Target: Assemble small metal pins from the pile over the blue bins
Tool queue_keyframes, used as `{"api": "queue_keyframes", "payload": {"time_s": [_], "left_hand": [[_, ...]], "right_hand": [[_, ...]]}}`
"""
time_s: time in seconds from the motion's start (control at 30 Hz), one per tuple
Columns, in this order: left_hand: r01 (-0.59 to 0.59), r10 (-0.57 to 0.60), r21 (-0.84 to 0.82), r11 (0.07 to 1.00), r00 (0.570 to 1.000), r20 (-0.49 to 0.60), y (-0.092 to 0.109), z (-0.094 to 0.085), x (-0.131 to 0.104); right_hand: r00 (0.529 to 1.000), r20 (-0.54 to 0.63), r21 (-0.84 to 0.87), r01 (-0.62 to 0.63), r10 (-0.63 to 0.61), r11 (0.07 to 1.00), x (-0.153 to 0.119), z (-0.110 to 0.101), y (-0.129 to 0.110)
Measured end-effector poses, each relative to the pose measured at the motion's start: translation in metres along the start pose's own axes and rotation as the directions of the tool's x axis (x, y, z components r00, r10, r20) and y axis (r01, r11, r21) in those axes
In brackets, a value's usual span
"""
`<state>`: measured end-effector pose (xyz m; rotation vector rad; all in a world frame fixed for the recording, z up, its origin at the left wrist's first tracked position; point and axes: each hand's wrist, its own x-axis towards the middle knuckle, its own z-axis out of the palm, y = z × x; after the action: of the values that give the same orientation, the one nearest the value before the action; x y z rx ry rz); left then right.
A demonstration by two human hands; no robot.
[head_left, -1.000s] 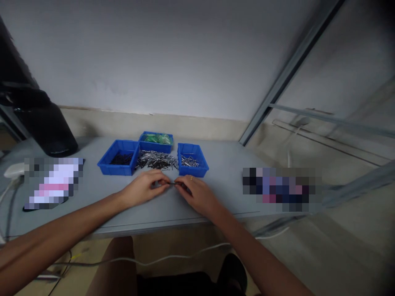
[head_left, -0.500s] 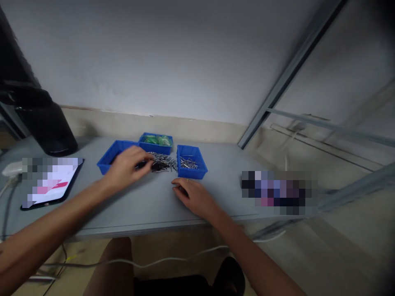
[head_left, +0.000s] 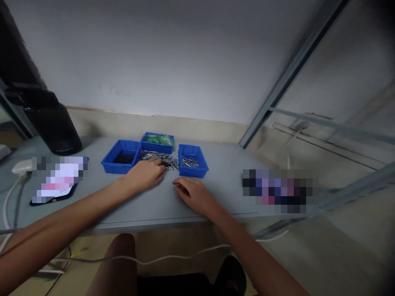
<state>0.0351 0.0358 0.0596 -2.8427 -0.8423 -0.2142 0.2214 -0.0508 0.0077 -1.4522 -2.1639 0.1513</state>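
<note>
My left hand (head_left: pixel 146 174) is at the near edge of a loose pile of thin metal pieces (head_left: pixel 156 156), like nails or pins. Its fingers curl down onto them, and the fingertips are hidden. My right hand (head_left: pixel 194 195) rests on the table just in front of the right blue tray (head_left: pixel 202 170). Its thumb and forefinger are bent close together; whatever may be between them is too small to name. Similar silvery pieces (head_left: pixel 189 162) lie in that tray. In the left blue tray (head_left: pixel 112 167) are dark thin pieces (head_left: pixel 124 158).
Behind the pile stands a blue tray (head_left: pixel 158 147) with green pieces (head_left: pixel 160 139). A black bottle (head_left: pixel 57 127) and a tablet-like device (head_left: pixel 58 185) are on the left of the grey table (head_left: pixel 138 209). A blurred-out object (head_left: pixel 277 189) lies at right, near a metal frame (head_left: pixel 271 102).
My left hand has moved right, from beside the left tray to the metal pile, uncovering the dark pieces. My right hand keeps its place and pose. The view has shifted slightly.
</note>
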Motion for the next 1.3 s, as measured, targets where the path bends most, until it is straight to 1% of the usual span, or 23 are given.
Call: {"api": "queue_keyframes", "payload": {"time_s": [0.1,0.2,0.3,0.43,0.67,0.73,0.83,0.93,1.03,1.1,1.17,1.3], "left_hand": [[0.014,-0.015,-0.031,0.999,1.0,-0.02,-0.003,0.017,0.004],[0.047,-0.048,-0.046,0.998,0.998,-0.032,-0.012,0.027,0.004],[0.078,-0.081,-0.093,0.993,0.996,-0.024,-0.015,0.029,0.004],[0.134,-0.136,-0.206,0.969,0.991,0.007,-0.015,0.03,0.005],[0.197,-0.218,-0.363,0.911,0.976,-0.019,-0.023,0.034,0.008],[0.195,-0.229,-0.391,0.9,0.973,-0.042,-0.025,0.034,0.008],[0.149,-0.232,-0.459,0.876,0.964,-0.129,-0.023,0.032,0.007],[0.031,-0.166,-0.561,0.827,0.967,-0.192,-0.015,0.028,0.005],[-0.094,-0.045,-0.637,0.765,0.979,-0.199,-0.004,0.026,0.003],[-0.132,0.006,-0.679,0.722,0.983,-0.185,0.0,0.027,0.002],[-0.145,0.029,-0.72,0.678,0.985,-0.171,0.003,0.026,0.001],[-0.158,0.036,-0.781,0.604,0.985,-0.171,0.004,0.025,0.001]], "right_hand": [[1.0,0.0,-0.002,0.016,-0.016,1.0,0.0,-0.001,-0.001],[1.0,0.005,-0.005,0.014,-0.014,1.0,0.0,-0.001,-0.003],[1.0,0.019,-0.015,-0.006,0.006,1.0,0.001,-0.002,-0.003],[1.0,0.024,-0.018,-0.008,0.008,1.0,0.001,0.0,0.0],[1.0,0.014,-0.008,0.004,-0.004,1.0,-0.001,0.001,0.002],[1.0,0.013,-0.002,0.005,-0.005,1.0,-0.001,0.001,0.002],[1.0,0.01,-0.003,0.01,-0.01,1.0,-0.001,0.001,0.003],[1.0,0.003,0.002,0.016,-0.016,1.0,-0.001,0.001,0.002],[0.999,-0.027,0.023,-0.021,0.022,1.0,-0.002,0.001,0.002],[0.997,-0.062,0.037,-0.053,0.055,0.998,-0.003,0.001,0.002],[0.996,-0.076,0.046,-0.048,0.051,0.998,-0.003,0.001,0.002],[0.998,-0.064,0.064,0.031,-0.027,0.997,-0.003,0.0,0.002]]}}
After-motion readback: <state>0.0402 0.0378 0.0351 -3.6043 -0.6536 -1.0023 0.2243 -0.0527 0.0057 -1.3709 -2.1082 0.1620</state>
